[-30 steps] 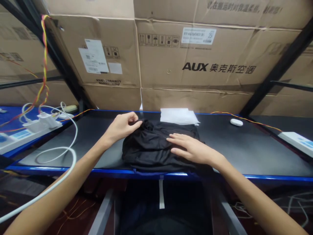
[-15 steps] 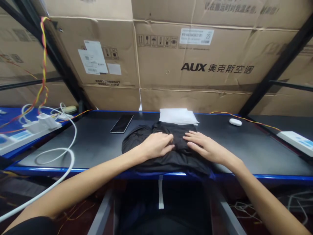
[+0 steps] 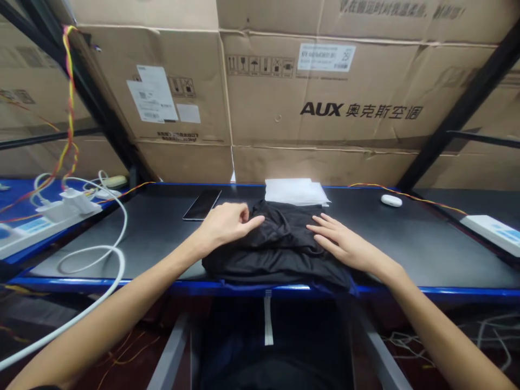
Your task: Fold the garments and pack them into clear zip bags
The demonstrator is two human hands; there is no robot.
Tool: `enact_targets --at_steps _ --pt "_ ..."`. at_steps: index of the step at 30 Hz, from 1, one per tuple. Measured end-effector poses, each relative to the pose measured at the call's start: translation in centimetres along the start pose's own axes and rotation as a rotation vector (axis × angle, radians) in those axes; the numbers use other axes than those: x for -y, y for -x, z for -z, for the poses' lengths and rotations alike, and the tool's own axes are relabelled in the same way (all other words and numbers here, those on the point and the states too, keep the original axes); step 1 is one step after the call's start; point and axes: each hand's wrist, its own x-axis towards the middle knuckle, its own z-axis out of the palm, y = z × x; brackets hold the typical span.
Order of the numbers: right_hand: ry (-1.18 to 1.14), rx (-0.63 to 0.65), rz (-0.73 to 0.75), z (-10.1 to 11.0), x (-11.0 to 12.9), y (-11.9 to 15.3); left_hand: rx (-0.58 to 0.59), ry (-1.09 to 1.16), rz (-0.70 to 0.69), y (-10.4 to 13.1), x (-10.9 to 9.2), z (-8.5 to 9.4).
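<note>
A black cloth garment (image 3: 280, 265) lies bunched and partly folded at the front edge of the table, its surface creased. My left hand (image 3: 225, 222) is over the left side of the cloth, its thumb stretched out to the right and its fingers bent; nothing shows between thumb and fingers. Flat on the right part of the cloth rests my right hand (image 3: 341, 241), fingers spread and holding nothing. Just behind the cloth lie white sheets (image 3: 294, 190), which look like paper or thin bags.
A phone (image 3: 199, 206) lies left of the cloth, close to my left hand. White cable (image 3: 122, 260) loops over the left side near a power strip (image 3: 40, 222). At right are a small white case (image 3: 391, 201) and another power strip (image 3: 493, 233). Cardboard (image 3: 325, 124) walls the back.
My left hand has moved left off the middle of the cloth, uncovering creased folds there. My right hand stays in nearly the same place.
</note>
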Motion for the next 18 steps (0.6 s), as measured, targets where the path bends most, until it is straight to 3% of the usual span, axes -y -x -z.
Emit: enact_targets --at_steps 3,5,8,13,18 --pt "0.012 0.014 0.004 -0.1 0.0 0.0 0.186 -0.124 0.048 0.1 0.2 0.0" --pt "0.014 0.014 -0.001 -0.2 0.0 0.0 0.209 -0.146 0.028 0.1 -0.1 0.1" --pt "-0.001 -0.008 0.003 -0.4 -0.2 0.1 0.213 -0.172 -0.005 0.0 -0.7 0.3" --pt "-0.007 -0.019 0.003 -0.5 -0.4 0.2 0.112 -0.321 -0.070 -0.3 -2.1 0.7" --pt "-0.100 -0.079 -0.038 0.0 -0.3 1.0 0.059 -0.325 -0.041 -1.1 -4.7 1.2"
